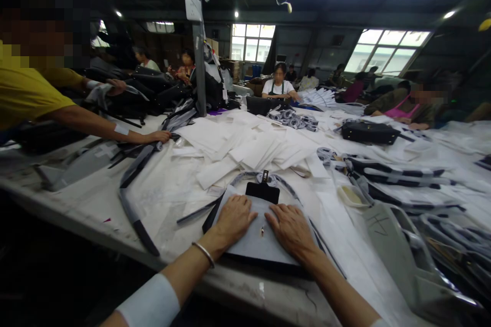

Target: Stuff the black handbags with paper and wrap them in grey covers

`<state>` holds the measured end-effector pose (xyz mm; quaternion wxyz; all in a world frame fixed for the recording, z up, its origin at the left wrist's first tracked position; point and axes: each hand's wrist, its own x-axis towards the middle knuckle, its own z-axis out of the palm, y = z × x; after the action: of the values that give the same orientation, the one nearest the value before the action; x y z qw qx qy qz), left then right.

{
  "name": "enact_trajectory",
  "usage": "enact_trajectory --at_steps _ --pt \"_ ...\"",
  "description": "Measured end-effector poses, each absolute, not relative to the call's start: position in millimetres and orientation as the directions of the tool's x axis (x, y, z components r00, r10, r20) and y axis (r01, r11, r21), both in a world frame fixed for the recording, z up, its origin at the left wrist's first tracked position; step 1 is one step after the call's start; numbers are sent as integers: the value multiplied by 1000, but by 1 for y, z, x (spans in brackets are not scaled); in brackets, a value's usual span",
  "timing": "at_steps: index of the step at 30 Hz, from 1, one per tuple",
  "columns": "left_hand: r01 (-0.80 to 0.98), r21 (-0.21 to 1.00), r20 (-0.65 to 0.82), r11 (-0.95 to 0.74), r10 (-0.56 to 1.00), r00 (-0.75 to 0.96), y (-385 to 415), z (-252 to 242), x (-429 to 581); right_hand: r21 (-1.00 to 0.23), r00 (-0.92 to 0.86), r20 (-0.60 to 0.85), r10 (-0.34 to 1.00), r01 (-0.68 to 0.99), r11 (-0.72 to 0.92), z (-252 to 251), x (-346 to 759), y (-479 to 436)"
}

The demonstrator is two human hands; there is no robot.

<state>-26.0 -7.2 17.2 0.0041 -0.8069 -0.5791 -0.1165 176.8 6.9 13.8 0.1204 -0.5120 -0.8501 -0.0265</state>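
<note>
Our left hand (233,219) and right hand (291,230) lie open and flat on the grey panel (261,250), its long edge running crosswise along the desk (245,286).

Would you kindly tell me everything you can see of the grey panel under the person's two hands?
The grey panel is a flat, pale grey piece, fabric by its look, lying on white material on the worktable with a dark edge showing along its sides. A black rectangular patch sits at its far end, and a small metallic piece lies near its middle. The left hand and right hand rest flat on it.
</note>
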Motion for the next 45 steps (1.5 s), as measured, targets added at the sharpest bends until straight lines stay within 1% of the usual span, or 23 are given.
enact_trajectory --at_steps 4,13,20,27,33,39,42,44,45 --pt "944 102 253 -314 926 280 -12 13 -26 -75 -425 225 877 890 451 13 176 7" --pt "960 82 311 -269 922 232 -8 14 -28 -55 -403 202 893 905 421 19 174 23" --pt "953 110 320 -283 918 236 -8 12 -30 -56 -423 151 894 899 434 22 174 31" --pt "955 111 324 -274 919 226 -6 12 -27 -78 -408 135 903 904 420 21 176 29" --pt "947 92 310 -307 913 266 -1 11 -27 -44 -385 129 914 918 393 19 172 33" --pt "958 104 329 -266 919 220 2 12 -26 -10 -322 132 938 945 326 11 170 36" --pt "964 111 359 -243 914 189 1 11 -25 -52 -268 207 941 957 284 4 171 37" --pt "963 113 377 -245 907 186 -1 9 -25 -143 -237 284 929 948 286 0 174 40" --pt "962 114 383 -249 904 189 -1 9 -25 -211 -223 303 926 932 294 -1 176 41"
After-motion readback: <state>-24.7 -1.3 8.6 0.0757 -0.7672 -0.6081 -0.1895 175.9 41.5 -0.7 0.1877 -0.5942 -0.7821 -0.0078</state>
